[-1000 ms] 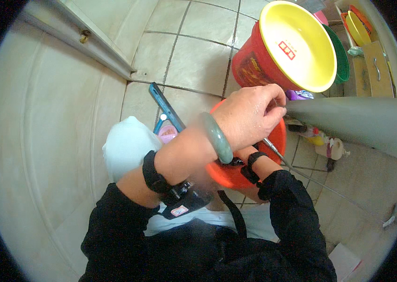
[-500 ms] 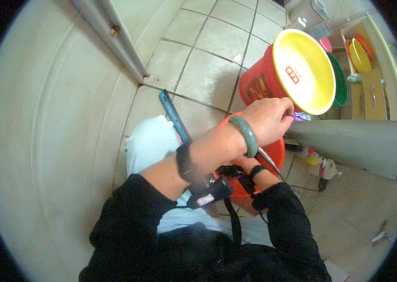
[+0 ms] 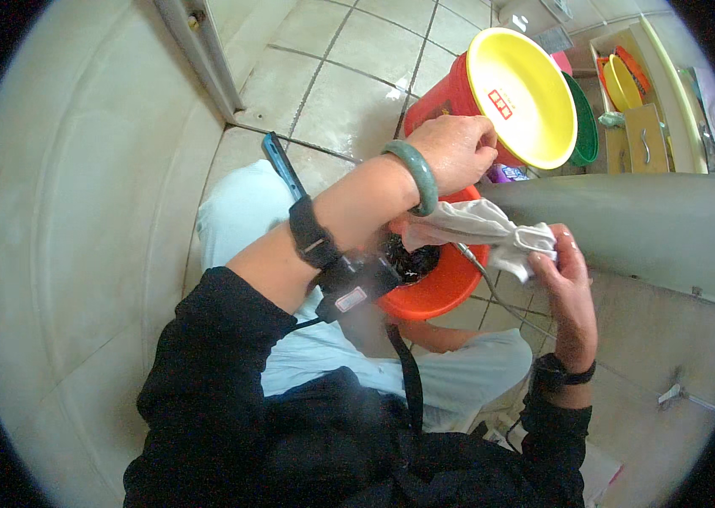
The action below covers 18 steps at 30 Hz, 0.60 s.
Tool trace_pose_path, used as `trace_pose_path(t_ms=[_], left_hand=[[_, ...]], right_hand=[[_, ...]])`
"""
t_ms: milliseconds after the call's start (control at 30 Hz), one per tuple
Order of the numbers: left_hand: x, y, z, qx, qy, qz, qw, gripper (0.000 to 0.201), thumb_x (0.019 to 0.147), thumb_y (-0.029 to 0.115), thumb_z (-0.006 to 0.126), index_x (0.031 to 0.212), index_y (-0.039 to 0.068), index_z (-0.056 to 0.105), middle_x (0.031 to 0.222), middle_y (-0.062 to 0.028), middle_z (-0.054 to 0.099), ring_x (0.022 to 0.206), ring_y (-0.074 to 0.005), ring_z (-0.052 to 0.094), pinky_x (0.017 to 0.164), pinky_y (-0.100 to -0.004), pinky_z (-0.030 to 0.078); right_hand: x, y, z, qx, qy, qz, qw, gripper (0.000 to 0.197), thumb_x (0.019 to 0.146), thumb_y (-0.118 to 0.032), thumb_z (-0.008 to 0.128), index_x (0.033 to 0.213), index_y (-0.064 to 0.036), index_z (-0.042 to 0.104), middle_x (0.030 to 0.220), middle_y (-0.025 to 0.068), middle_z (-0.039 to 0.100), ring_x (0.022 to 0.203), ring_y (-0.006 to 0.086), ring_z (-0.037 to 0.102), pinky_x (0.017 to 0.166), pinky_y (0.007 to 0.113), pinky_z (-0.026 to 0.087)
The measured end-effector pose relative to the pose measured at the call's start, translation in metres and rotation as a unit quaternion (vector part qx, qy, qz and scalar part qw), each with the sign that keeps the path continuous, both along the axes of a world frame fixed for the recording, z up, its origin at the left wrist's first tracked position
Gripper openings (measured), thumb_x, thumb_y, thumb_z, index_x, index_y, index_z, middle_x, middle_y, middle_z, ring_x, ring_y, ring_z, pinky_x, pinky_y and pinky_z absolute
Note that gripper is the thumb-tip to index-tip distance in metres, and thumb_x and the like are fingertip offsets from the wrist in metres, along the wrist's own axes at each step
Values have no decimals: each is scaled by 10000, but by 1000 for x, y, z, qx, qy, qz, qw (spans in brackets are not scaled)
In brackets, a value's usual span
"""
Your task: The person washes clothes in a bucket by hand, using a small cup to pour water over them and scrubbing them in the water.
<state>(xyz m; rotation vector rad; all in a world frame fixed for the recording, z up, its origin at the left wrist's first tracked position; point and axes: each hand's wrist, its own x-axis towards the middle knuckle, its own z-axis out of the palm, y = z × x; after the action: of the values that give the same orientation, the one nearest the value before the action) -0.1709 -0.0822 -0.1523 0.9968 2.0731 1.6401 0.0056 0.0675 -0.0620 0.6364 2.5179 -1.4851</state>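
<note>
A white cloth (image 3: 506, 233) was held stretched over an orange bucket (image 3: 446, 296) in a tiled room, its right end clamped between the thumb and fingers of the right hand (image 3: 567, 275). From that grip the cloth was extended leftward across the bucket's rim, its other end partly hidden by the left forearm (image 3: 357, 199). The left hand (image 3: 455, 154) was raised just beyond the cloth, near a yellow basin (image 3: 539, 80), its thumb and fingers curled close together; whether anything was pinched between them could not be told.

A green bangle (image 3: 412, 172) was worn at the left wrist, and a black strap (image 3: 311, 233) was fastened farther up that arm. Another dark band (image 3: 565, 370) was wrapped around the right wrist. Inside the orange bucket, dark material (image 3: 408, 256) was seen, its kind not made out. A thin hose (image 3: 501, 298) was draped at the rim, below the cloth.

The bucket was set between legs covered by pale blue trousers (image 3: 484, 364). The yellow basin was perched on a red bucket (image 3: 434, 106), with a green container (image 3: 583, 127) placed just behind. A blue tool (image 3: 283, 165) was partly covered by the left arm, and a smaller yellow bowl (image 3: 622, 83) was kept at upper right.
</note>
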Motion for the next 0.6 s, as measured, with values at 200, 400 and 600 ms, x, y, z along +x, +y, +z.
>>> trace_pose_path(t_ms=[200, 400, 600], left_hand=[[-3, -8, 6, -35, 23, 5, 999, 183, 844, 188, 529, 915, 25, 576, 831, -163, 627, 754, -314, 611, 667, -390, 478], [-7, -7, -2, -38, 84, 35, 995, 150, 833, 164, 523, 888, 33, 572, 817, -161, 615, 763, -357, 598, 666, -432, 478], [-5, -7, -1, -102, 164, 53, 980, 129, 798, 155, 563, 863, 44, 556, 783, -152, 603, 742, -349, 604, 659, -442, 492]], right_hand=[[-14, -5, -20, -3, -21, 69, 997, 268, 812, -109, 642, 1024, -31, 500, 892, -15, 533, 854, 83, 500, 756, 231, 430], [-41, -5, -176, 57, -94, 175, 978, 229, 833, -154, 623, 1014, -28, 562, 943, 111, 602, 857, 198, 577, 748, 320, 476], [-41, -22, -341, 77, -177, 277, 941, 219, 843, -149, 596, 1021, -27, 562, 926, 127, 614, 824, 238, 599, 726, 340, 486]])
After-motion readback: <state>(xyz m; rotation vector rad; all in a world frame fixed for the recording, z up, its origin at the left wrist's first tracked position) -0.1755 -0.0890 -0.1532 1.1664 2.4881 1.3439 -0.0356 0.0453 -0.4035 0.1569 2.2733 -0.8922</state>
